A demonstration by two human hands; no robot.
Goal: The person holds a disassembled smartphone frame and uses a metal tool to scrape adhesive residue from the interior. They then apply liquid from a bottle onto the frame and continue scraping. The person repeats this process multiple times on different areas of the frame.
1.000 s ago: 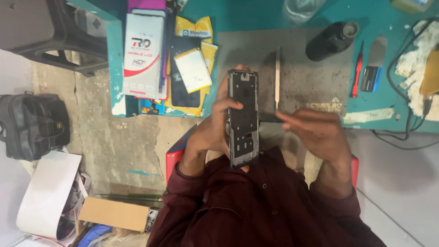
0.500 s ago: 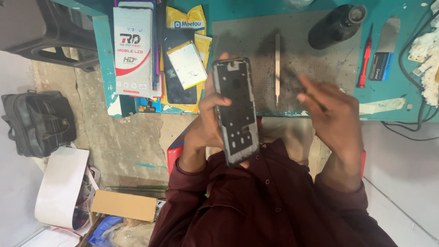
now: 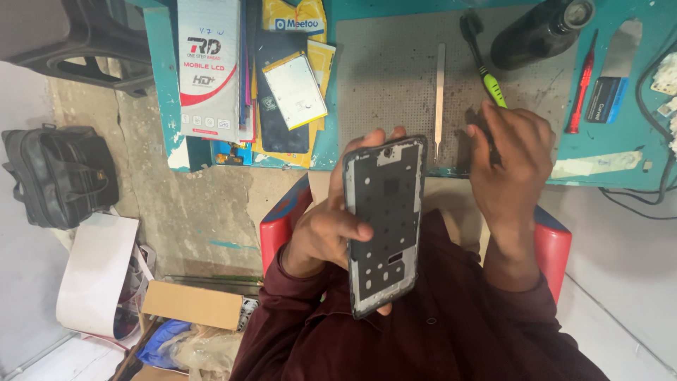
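Note:
My left hand (image 3: 321,236) grips a stripped phone frame (image 3: 384,226), dark grey with cut-outs, held upright over my lap. My right hand (image 3: 511,152) is at the near edge of the grey work mat (image 3: 391,77), fingers closed around the handle of a brush with a green-and-black handle (image 3: 488,76). The brush's dark head points away across the mat. The two hands are apart, and the brush is not touching the frame.
A flat metal pry tool (image 3: 439,99) lies on the mat beside the brush. A black bottle (image 3: 539,32), red screwdriver (image 3: 582,88), phone parts and boxes (image 3: 211,70) sit on the teal table (image 3: 159,85). A black bag (image 3: 60,176) rests on the floor to the left.
My right hand has moved away from the phone frame to the mat's near edge with the brush. The frame has tilted a little and sits lower in view.

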